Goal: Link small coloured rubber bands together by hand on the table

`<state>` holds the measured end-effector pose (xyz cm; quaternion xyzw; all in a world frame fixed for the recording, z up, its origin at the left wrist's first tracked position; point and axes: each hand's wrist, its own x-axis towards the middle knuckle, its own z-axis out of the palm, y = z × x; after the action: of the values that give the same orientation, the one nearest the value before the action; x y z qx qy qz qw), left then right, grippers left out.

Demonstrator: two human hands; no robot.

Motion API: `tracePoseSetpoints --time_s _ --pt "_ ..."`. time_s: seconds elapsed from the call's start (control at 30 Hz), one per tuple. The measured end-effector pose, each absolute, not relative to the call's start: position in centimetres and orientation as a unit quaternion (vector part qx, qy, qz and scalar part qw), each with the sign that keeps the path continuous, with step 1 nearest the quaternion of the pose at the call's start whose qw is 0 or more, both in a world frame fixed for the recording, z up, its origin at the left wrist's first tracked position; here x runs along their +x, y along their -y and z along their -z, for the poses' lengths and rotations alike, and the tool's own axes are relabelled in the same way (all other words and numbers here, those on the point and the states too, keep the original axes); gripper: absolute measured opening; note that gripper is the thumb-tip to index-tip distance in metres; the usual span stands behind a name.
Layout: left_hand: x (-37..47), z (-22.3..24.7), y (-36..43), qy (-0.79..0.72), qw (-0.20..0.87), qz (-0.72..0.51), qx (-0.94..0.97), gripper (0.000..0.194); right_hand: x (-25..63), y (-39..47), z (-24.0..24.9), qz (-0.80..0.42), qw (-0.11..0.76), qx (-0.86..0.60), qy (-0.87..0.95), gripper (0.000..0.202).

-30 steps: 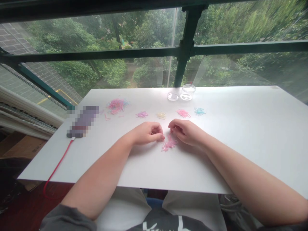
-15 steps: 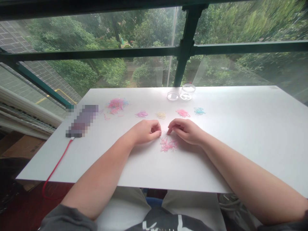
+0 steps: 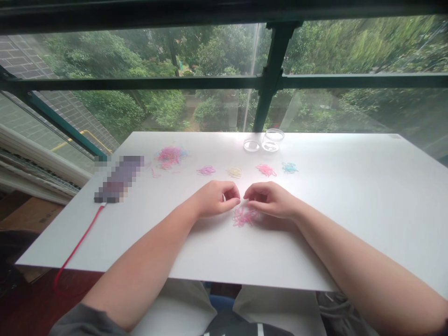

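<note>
Over the white table, my left hand [image 3: 217,199] is closed in a pinch, thumb and fingertips together. Facing it, my right hand [image 3: 275,199] has its fingers curled and its thumb close to the index tip. The two sets of fingertips almost meet. Whatever they pinch is too small to make out. Just below them lies a loose pile of pink rubber bands [image 3: 244,217], near the right thumb. Beyond the hands, small heaps sit in a row: purple bands [image 3: 206,170], pale yellow bands [image 3: 234,172], pink bands [image 3: 265,170] and blue bands [image 3: 290,167].
A larger mixed heap of bands [image 3: 170,156] lies at the back left. A clear round jar [image 3: 273,141] and its lid [image 3: 251,145] stand near the window. At the left, a pixelated phone-like object [image 3: 121,179] has a red cable [image 3: 79,247] hanging over the table edge [image 3: 63,267].
Both hands have lifted slightly off the pink pile and drawn closer, fingertips nearly meeting. My right fingers have come up from the table. The view has tilted up a little.
</note>
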<state>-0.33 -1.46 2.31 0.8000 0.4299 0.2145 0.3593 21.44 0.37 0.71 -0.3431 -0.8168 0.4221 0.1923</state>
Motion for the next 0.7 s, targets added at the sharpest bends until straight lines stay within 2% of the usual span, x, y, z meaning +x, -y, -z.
tracePoseSetpoints --time_s 0.13,0.3,0.43,0.7 --pt "0.01 -2.05 1.62 -0.424 0.373 -0.232 0.792 0.011 21.24 -0.25 -0.8 -0.405 0.178 -0.35 0.826 0.015" --pt "0.01 -1.79 1.53 -0.41 0.389 -0.243 0.789 0.013 20.93 -0.23 -0.76 -0.389 0.2 -0.362 0.823 0.011" --pt "-0.16 -1.64 1.29 -0.412 0.368 -0.255 0.794 0.017 20.92 -0.26 -0.62 -0.388 0.216 -0.364 0.819 0.011" --pt "0.01 -1.76 1.43 -0.436 0.34 -0.243 0.797 0.01 20.85 -0.28 -0.54 -0.384 0.232 -0.363 0.817 0.011"
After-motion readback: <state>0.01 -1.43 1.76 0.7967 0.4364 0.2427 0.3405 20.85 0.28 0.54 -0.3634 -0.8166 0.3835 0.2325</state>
